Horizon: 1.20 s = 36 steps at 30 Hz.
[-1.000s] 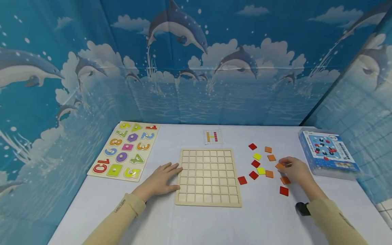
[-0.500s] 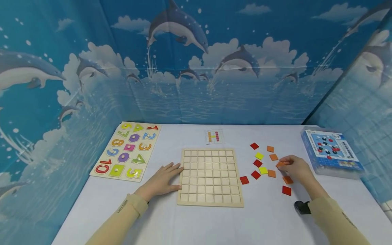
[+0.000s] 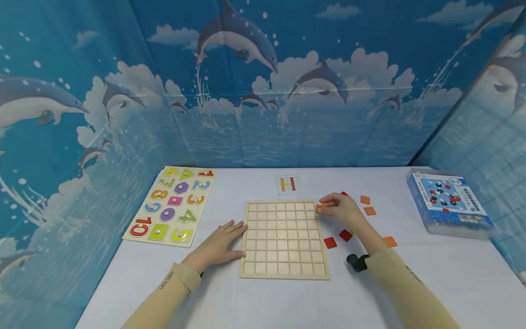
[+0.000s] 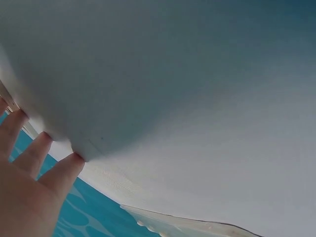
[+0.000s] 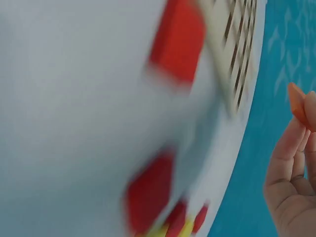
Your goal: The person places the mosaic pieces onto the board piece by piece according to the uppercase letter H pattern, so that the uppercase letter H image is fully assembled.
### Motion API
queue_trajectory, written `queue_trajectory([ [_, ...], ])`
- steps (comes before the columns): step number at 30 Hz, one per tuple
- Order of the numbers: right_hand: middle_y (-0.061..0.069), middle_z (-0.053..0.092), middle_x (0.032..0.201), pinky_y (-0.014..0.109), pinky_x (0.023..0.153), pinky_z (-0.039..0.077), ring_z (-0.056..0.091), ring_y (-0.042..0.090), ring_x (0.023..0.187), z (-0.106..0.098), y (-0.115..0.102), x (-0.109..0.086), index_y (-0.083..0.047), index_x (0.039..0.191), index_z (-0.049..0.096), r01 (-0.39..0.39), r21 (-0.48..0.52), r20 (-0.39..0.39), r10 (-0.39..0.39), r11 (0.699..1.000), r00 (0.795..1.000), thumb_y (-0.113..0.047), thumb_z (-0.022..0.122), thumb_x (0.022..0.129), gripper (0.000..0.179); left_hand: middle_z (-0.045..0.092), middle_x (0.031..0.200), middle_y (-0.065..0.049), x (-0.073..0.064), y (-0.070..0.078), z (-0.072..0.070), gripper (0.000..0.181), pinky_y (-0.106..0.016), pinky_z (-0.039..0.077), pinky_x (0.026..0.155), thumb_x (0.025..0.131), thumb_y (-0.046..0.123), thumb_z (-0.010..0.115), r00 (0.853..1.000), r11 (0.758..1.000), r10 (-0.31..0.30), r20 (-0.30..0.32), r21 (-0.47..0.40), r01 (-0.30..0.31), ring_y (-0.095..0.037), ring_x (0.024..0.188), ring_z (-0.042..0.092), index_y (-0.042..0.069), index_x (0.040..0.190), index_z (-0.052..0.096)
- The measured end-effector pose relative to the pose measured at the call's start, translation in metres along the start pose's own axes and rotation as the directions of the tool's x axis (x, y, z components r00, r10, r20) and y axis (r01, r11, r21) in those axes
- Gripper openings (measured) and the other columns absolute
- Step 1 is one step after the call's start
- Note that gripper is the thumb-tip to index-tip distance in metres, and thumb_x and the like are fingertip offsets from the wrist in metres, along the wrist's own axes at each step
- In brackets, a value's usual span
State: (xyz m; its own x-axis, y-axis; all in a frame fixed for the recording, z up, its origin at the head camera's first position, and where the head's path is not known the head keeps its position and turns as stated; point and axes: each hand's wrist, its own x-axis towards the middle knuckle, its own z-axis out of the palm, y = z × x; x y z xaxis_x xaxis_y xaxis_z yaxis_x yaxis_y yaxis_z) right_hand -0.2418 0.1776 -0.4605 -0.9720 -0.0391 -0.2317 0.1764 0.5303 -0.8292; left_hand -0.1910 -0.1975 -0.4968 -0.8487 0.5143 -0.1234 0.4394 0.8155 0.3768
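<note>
A square wooden grid board [image 3: 283,237] lies flat on the table. My left hand [image 3: 218,244] rests at its left edge with the fingers spread; in the left wrist view its fingers [image 4: 61,175] reach over the white cloth. Between thumb and fingers my right hand [image 3: 343,210] pinches an orange square tile [image 5: 296,103], at the board's upper right corner. Red tiles [image 3: 330,242] and orange tiles [image 3: 370,210] lie to the right of the board. My right hand and forearm hide some tiles in the head view. Yellow tiles [image 5: 185,229] show in the right wrist view.
A small pattern card [image 3: 289,184] lies behind the board. To the left is a number and shape puzzle board [image 3: 167,205]. A plastic box with a blue label [image 3: 449,203] stands at the right rear. Dolphin-print curtains [image 3: 263,132] close off the back and sides.
Pinching the orange tile, my right hand has moved left from the scattered tiles to the board's upper right corner. My left hand stays at the board's left edge.
</note>
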Motion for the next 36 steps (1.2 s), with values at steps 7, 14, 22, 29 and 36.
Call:
queue_trajectory([
  [7,0.012,0.07,0.103,0.037,0.083,0.059,0.067,0.02,0.089,0.066,-0.038,0.015,-0.001,0.115,0.066,0.058,0.132,0.099,-0.071,0.99,0.993,-0.015,0.073,0.089,0.03,0.037,0.158,-0.01,-0.001,-0.003,0.003,0.077,-0.062,0.025,0.119,0.088,0.044,0.071,1.0,1.0,0.005,-0.006,0.011,-0.005,-0.039,0.148,0.027,0.013,0.151,0.041],
  [14,0.01,0.072,0.101,0.035,0.076,0.059,0.068,0.018,0.081,0.109,-0.053,0.025,-0.005,0.11,0.071,0.055,0.107,0.116,-0.067,0.993,0.991,-0.015,0.074,0.088,0.024,0.035,0.159,-0.011,-0.003,-0.002,0.002,0.076,-0.062,0.023,0.12,0.089,0.044,0.07,1.0,1.0,-0.011,0.008,-0.025,0.011,-0.039,0.149,0.025,0.013,0.151,0.04],
  [22,0.007,0.072,0.091,0.024,0.065,0.053,0.065,0.015,0.074,0.131,-0.062,0.034,-0.008,0.099,0.075,0.081,0.003,0.086,-0.081,0.997,0.993,-0.011,0.074,0.087,0.012,0.034,0.16,-0.01,-0.001,-0.001,0.0,0.076,-0.061,0.023,0.12,0.09,0.042,0.07,1.0,1.0,-0.004,0.015,-0.026,0.004,-0.037,0.15,0.024,0.013,0.152,0.039],
  [29,0.008,0.071,0.096,0.029,0.069,0.055,0.065,0.02,0.082,0.137,-0.067,0.036,-0.008,0.097,0.076,0.09,-0.091,0.078,-0.083,0.992,0.993,-0.01,0.073,0.088,0.01,0.034,0.16,-0.01,0.0,0.0,-0.001,0.075,-0.063,0.023,0.119,0.089,0.042,0.071,1.0,0.999,0.0,0.01,-0.048,0.001,-0.038,0.149,0.024,0.012,0.151,0.04],
  [36,0.008,0.073,0.1,0.038,0.084,0.057,0.066,0.026,0.097,0.141,-0.07,0.039,-0.008,0.097,0.077,0.134,-0.185,0.078,-0.121,0.974,0.99,-0.01,0.073,0.089,0.01,0.033,0.16,-0.01,0.0,0.0,-0.001,0.075,-0.062,0.022,0.12,0.089,0.041,0.071,1.0,0.999,-0.013,0.018,-0.051,0.014,-0.037,0.15,0.023,0.013,0.151,0.04],
])
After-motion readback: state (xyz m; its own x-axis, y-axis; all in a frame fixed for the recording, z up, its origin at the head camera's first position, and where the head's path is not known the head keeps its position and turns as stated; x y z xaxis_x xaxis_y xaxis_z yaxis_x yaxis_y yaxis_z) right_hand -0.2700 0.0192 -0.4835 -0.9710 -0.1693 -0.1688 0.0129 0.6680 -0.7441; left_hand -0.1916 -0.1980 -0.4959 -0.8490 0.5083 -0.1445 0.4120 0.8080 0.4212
